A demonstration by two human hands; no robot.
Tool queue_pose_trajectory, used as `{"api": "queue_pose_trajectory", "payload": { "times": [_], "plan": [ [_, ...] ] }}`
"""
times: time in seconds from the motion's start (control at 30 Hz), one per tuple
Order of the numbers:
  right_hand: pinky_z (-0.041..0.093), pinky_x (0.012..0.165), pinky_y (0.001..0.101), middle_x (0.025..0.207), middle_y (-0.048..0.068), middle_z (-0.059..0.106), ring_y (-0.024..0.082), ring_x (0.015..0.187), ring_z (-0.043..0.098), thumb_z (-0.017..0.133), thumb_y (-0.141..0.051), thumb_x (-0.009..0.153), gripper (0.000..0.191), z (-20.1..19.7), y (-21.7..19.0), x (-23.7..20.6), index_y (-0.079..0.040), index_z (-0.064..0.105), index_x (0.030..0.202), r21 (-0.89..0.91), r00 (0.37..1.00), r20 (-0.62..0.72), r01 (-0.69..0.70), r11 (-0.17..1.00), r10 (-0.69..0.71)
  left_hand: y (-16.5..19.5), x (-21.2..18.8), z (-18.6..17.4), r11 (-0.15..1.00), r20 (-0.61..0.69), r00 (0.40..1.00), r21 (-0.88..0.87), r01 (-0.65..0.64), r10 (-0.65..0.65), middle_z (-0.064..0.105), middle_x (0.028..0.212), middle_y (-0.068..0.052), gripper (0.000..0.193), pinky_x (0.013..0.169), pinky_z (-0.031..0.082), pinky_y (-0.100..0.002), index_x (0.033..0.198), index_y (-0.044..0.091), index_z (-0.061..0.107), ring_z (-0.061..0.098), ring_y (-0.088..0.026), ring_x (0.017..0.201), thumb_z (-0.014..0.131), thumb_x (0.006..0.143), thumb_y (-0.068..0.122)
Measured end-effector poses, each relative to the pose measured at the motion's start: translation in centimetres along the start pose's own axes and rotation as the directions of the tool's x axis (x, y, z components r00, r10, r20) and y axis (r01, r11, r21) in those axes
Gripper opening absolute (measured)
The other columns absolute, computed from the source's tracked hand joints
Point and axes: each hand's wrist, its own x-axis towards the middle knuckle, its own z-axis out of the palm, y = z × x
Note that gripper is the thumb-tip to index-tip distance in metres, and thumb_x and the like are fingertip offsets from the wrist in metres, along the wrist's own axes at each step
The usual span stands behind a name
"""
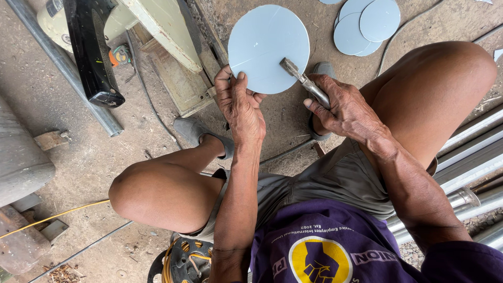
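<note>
Between the knees of a person squatting on a dusty concrete floor, the left hand (241, 107) pinches the lower left edge of a pale blue round disc (268, 44), thumb and fingers closed on its rim so that it is held up, its face toward the camera. The right hand (343, 107) is wrapped tight around the handle of a metal tool (304, 81), whose tip rests on the disc's lower right part. Beyond, at the top right, 3 or more similar blue discs (367, 26) lie overlapping on the floor. A grey pipe (68, 68) runs along the left, a cream-coloured machine (152, 31) stands at the top left, and bright steel tubes (471, 152) lie to the right. A cable reel with a yellow cord (183, 259) sits under the left thigh.
</note>
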Motion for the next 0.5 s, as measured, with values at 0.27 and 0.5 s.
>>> {"api": "queue_pose_trajectory", "payload": {
  "times": [0.27,0.5],
  "plan": [
    [0.055,0.062,0.0443,0.076,0.018,0.066,0.031,0.071,0.071,0.075,-0.023,0.095,0.038,0.4,1.1,0.2,0.003,0.058,0.117,-0.144,0.997,-0.077,-0.038,0.989,0.027,-2.0,-3.1,-0.7,0.984,-0.022,0.995,0.15,0.097,-0.095,0.064,0.117,-0.011,0.053,0.075,0.066,-0.035,0.129,0.006,0.047,0.07,-0.023,0.101,0.071,0.095,0.039],
    [0.054,0.064,0.0446,0.074,0.017,0.065,0.028,0.071,0.069,0.07,-0.028,0.099,0.035,0.6,0.9,0.4,0.001,0.057,0.115,-0.027,0.977,-0.115,-0.184,0.983,0.18,-9.3,-11.9,-0.7,0.847,0.615,0.702,0.531,-0.031,-0.359,0.059,0.137,-0.014,0.082,0.114,0.054,-0.048,0.154,0.008,0.036,0.061,-0.03,0.129,0.079,0.093,0.041]
  ]
}}
